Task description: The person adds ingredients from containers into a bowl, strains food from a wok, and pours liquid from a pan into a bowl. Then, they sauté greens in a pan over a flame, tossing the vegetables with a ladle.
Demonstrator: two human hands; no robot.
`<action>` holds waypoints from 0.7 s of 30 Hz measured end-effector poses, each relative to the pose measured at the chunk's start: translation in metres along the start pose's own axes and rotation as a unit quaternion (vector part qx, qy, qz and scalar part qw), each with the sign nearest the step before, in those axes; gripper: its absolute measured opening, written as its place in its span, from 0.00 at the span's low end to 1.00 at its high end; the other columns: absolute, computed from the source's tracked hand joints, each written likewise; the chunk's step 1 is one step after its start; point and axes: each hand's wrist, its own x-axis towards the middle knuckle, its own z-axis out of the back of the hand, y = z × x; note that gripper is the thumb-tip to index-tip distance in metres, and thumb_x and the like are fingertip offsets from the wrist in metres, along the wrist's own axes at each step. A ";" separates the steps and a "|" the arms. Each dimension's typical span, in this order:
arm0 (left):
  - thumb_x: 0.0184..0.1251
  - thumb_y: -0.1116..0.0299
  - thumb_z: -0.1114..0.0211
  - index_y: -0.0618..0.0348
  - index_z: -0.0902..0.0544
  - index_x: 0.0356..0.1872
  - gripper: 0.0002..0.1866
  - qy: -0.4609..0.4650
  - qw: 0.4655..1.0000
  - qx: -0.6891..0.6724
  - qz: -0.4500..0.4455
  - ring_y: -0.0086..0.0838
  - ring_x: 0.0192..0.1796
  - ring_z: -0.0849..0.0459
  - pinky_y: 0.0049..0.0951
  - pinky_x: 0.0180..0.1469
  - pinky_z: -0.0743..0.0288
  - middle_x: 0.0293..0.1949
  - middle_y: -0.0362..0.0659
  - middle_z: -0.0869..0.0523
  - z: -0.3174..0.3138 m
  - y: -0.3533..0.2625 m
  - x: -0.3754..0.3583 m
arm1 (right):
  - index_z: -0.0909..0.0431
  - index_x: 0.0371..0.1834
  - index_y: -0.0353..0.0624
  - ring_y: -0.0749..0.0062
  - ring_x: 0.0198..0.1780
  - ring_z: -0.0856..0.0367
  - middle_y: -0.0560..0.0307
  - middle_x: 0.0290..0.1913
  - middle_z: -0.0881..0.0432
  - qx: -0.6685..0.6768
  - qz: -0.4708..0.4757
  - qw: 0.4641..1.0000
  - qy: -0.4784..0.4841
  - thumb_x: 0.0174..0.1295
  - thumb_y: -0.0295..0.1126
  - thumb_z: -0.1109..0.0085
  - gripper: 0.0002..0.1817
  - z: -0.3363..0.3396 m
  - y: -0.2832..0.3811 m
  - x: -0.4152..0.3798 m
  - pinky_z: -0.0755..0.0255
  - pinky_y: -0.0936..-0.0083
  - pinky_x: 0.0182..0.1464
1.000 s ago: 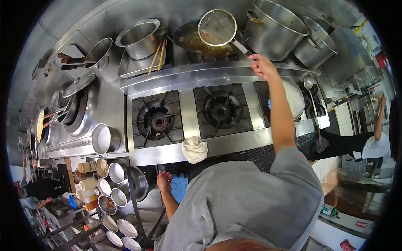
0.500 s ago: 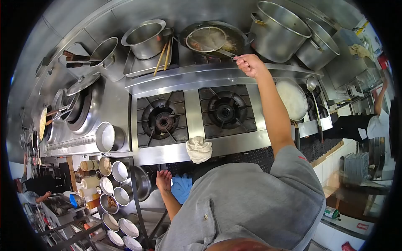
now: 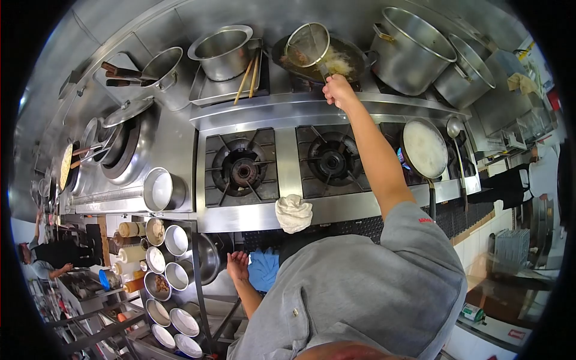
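My right hand (image 3: 339, 91) is closed around the handle of a round wire-mesh strainer (image 3: 308, 45). The strainer is tilted up over the left part of a dark wok (image 3: 364, 62) at the back of the range. Pale, foamy food (image 3: 336, 63) sits in the wok's oil to the right of the mesh. Whether the mesh holds anything is hard to make out. My left hand (image 3: 237, 264) hangs low beside my body, palm up, fingers loosely apart and holding nothing. Near it are a blue cloth (image 3: 263, 270) and a rack of metal containers (image 3: 176, 240).
Two burners (image 3: 243, 167) lie before me, with a white cloth (image 3: 293, 214) on the front edge. A pan of whitish liquid (image 3: 425, 148) sits over a flame at right. Tall pots (image 3: 414, 54) and a tray with chopsticks (image 3: 245, 81) flank the wok. Other people (image 3: 510, 183) stand farther off.
My right hand has shifted left, and the strainer has gone from lying nearly flat over the wok to tilted upward. More of the pale food shows now. The view has shifted slightly.
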 end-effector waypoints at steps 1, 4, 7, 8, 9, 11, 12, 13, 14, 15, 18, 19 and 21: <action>0.72 0.45 0.49 0.52 0.23 0.35 0.20 0.009 1.000 -0.003 0.000 0.36 0.42 0.21 0.37 0.48 0.25 0.39 0.45 0.19 0.000 0.000 0.000 | 0.38 0.38 0.44 0.80 0.16 0.40 0.61 0.21 0.34 -0.001 0.000 1.000 0.001 0.64 0.22 0.62 0.04 0.001 -0.002 0.000 0.46 0.77 0.15; 0.72 0.45 0.49 0.51 0.23 0.35 0.20 0.005 1.000 0.001 0.005 0.36 0.42 0.21 0.37 0.49 0.26 0.40 0.44 0.19 -0.003 0.001 0.001 | 0.38 0.41 0.44 0.82 0.16 0.41 0.64 0.21 0.34 0.077 -0.058 0.995 0.036 0.63 0.21 0.60 0.06 0.013 -0.006 -0.005 0.47 0.79 0.16; 0.72 0.45 0.49 0.51 0.23 0.36 0.20 0.007 1.000 0.005 0.010 0.36 0.42 0.21 0.37 0.49 0.26 0.39 0.44 0.19 -0.007 0.000 0.005 | 0.38 0.41 0.42 0.83 0.15 0.43 0.64 0.21 0.34 0.143 -0.076 0.983 0.088 0.63 0.20 0.62 0.06 0.031 -0.006 -0.013 0.53 0.82 0.15; 0.72 0.45 0.49 0.51 0.24 0.37 0.20 0.022 1.000 -0.001 0.013 0.35 0.42 0.21 0.37 0.49 0.27 0.39 0.44 0.19 -0.007 -0.001 0.009 | 0.37 0.44 0.41 0.84 0.16 0.43 0.64 0.21 0.34 0.163 -0.084 0.976 0.114 0.63 0.20 0.61 0.08 0.039 -0.006 -0.014 0.53 0.83 0.15; 0.72 0.45 0.49 0.51 0.24 0.37 0.20 0.023 1.000 0.002 0.015 0.35 0.42 0.21 0.37 0.49 0.27 0.39 0.44 0.19 -0.008 -0.002 0.012 | 0.37 0.46 0.40 0.86 0.16 0.43 0.65 0.21 0.34 0.182 -0.091 0.969 0.139 0.63 0.19 0.60 0.10 0.048 -0.005 -0.015 0.54 0.85 0.14; 0.72 0.45 0.49 0.52 0.25 0.38 0.20 0.027 0.999 0.002 0.021 0.35 0.41 0.21 0.37 0.48 0.27 0.39 0.44 0.19 -0.014 -0.004 0.016 | 0.36 0.49 0.39 0.86 0.16 0.43 0.66 0.22 0.34 0.220 -0.101 0.959 0.150 0.63 0.19 0.59 0.11 0.064 -0.003 -0.022 0.54 0.86 0.14; 0.72 0.45 0.49 0.52 0.25 0.38 0.20 0.027 0.999 0.005 0.025 0.35 0.41 0.21 0.37 0.48 0.27 0.39 0.44 0.19 -0.017 -0.005 0.017 | 0.36 0.51 0.38 0.87 0.16 0.43 0.66 0.22 0.34 0.257 -0.110 0.946 0.165 0.63 0.19 0.58 0.13 0.072 -0.002 -0.026 0.55 0.88 0.14; 0.72 0.45 0.49 0.53 0.25 0.39 0.20 0.019 1.000 0.010 0.021 0.34 0.41 0.21 0.37 0.48 0.27 0.39 0.44 0.19 -0.020 -0.006 0.017 | 0.36 0.54 0.38 0.86 0.16 0.42 0.65 0.22 0.34 0.242 -0.108 0.951 0.158 0.63 0.19 0.58 0.16 0.078 0.001 -0.032 0.52 0.87 0.14; 0.72 0.45 0.49 0.53 0.25 0.39 0.21 0.010 1.000 0.016 0.018 0.34 0.40 0.21 0.37 0.48 0.27 0.39 0.44 0.19 -0.023 -0.006 0.016 | 0.36 0.54 0.38 0.86 0.16 0.42 0.65 0.22 0.34 0.242 -0.111 0.952 0.151 0.63 0.19 0.58 0.16 0.086 0.004 -0.040 0.52 0.87 0.14; 0.72 0.45 0.49 0.53 0.25 0.39 0.21 0.014 1.000 0.021 0.018 0.35 0.41 0.21 0.37 0.47 0.27 0.39 0.44 0.19 -0.024 -0.007 0.016 | 0.36 0.54 0.40 0.86 0.16 0.42 0.64 0.22 0.33 0.177 -0.075 0.973 0.127 0.63 0.19 0.58 0.16 0.095 0.007 -0.049 0.52 0.86 0.14; 0.72 0.44 0.49 0.54 0.25 0.40 0.22 0.015 0.999 0.029 0.018 0.36 0.42 0.21 0.37 0.47 0.26 0.40 0.45 0.19 -0.025 -0.002 0.017 | 0.36 0.57 0.44 0.85 0.16 0.42 0.64 0.22 0.33 0.030 -0.024 0.998 0.057 0.63 0.21 0.58 0.18 0.127 0.028 -0.072 0.51 0.83 0.14; 0.71 0.44 0.49 0.54 0.24 0.41 0.22 0.010 0.999 0.035 0.020 0.36 0.43 0.20 0.37 0.47 0.25 0.41 0.46 0.18 -0.025 0.000 0.017 | 0.36 0.58 0.44 0.85 0.15 0.43 0.65 0.22 0.33 -0.007 -0.019 0.999 0.046 0.62 0.21 0.58 0.20 0.141 0.035 -0.078 0.51 0.83 0.14; 0.71 0.44 0.49 0.54 0.24 0.40 0.22 0.017 0.999 0.031 0.033 0.36 0.43 0.20 0.37 0.47 0.25 0.41 0.46 0.18 -0.022 0.004 0.021 | 0.37 0.59 0.44 0.85 0.15 0.43 0.66 0.22 0.33 -0.044 -0.013 0.998 0.032 0.61 0.21 0.59 0.21 0.166 0.049 -0.089 0.51 0.83 0.14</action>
